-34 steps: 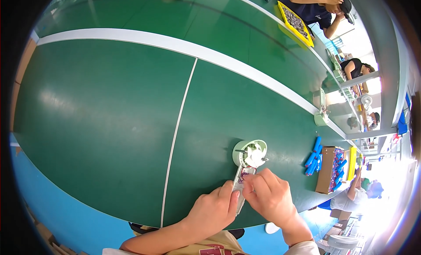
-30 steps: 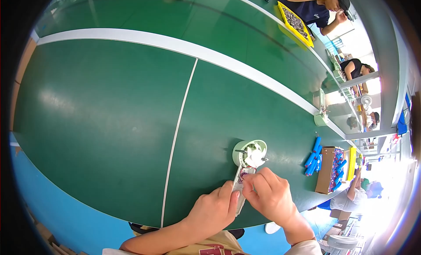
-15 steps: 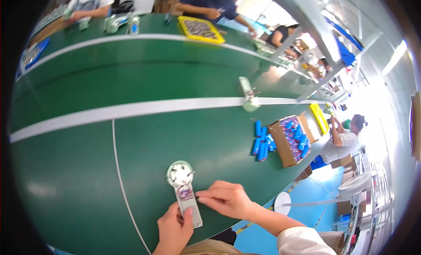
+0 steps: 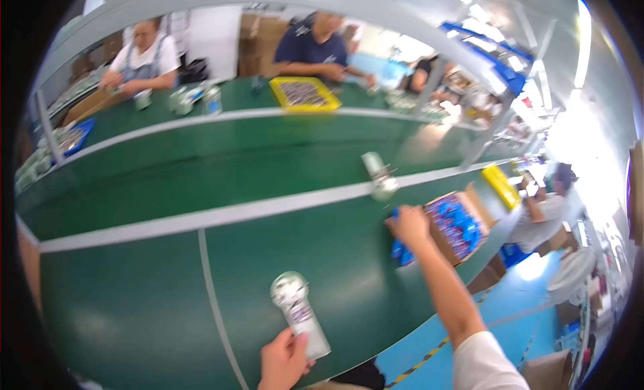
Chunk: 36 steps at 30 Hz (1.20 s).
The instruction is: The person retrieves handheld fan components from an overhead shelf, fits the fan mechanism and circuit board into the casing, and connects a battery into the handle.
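Note:
My left hand (image 4: 285,360) grips the handle of a pale green and white fan-shaped housing (image 4: 310,329) at the table's near edge. The housing has a round head with dark wires sticking out and a small purplish part with wiring below it. Out to the right, my right hand (image 4: 410,227) is closed over the blue cylindrical batteries (image 4: 400,251) beside a cardboard box (image 4: 445,236). Its fingertips are blurred and partly hide the battery they pinch. Inside the box lie many blue batteries (image 4: 459,219).
A similar housing (image 4: 381,179) lies by the white divider strip (image 4: 201,219) on the green table (image 4: 168,303). Beyond are a yellow tray (image 4: 305,95) of small parts and several people at work. Another yellow tray (image 4: 501,187) stands right of the box.
My right hand has left the housing and reached right to the batteries beside the box. My left hand still holds the housing. The view has tilted up.

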Each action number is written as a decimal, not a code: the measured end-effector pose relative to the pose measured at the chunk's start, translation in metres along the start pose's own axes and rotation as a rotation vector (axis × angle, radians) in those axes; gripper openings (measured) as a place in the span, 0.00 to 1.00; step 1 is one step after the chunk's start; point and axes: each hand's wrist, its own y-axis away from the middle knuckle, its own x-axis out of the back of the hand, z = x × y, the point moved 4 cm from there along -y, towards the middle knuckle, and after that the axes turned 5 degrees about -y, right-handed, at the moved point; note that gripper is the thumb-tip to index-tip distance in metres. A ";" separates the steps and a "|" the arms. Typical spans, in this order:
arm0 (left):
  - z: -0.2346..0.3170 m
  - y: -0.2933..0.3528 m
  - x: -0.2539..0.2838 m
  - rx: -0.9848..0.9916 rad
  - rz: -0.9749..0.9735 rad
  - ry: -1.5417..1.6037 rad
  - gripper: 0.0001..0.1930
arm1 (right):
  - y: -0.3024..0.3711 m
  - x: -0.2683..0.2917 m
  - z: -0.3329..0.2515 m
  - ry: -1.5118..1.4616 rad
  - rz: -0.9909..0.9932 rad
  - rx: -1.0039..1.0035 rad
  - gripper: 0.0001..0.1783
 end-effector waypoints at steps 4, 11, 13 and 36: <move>0.016 0.006 -0.006 0.039 -0.048 0.030 0.16 | -0.003 0.007 0.029 -0.168 0.324 0.167 0.19; 0.019 0.029 0.014 -0.390 0.357 -0.309 0.16 | 0.142 0.056 -0.079 -1.790 -0.533 -0.151 0.16; 0.025 0.039 0.008 -0.437 0.287 -0.245 0.17 | 0.194 0.071 -0.102 -1.771 -0.875 -0.146 0.14; 0.023 0.038 -0.018 -0.800 0.292 -0.330 0.12 | 0.246 0.097 -0.133 -1.340 -0.618 0.337 0.16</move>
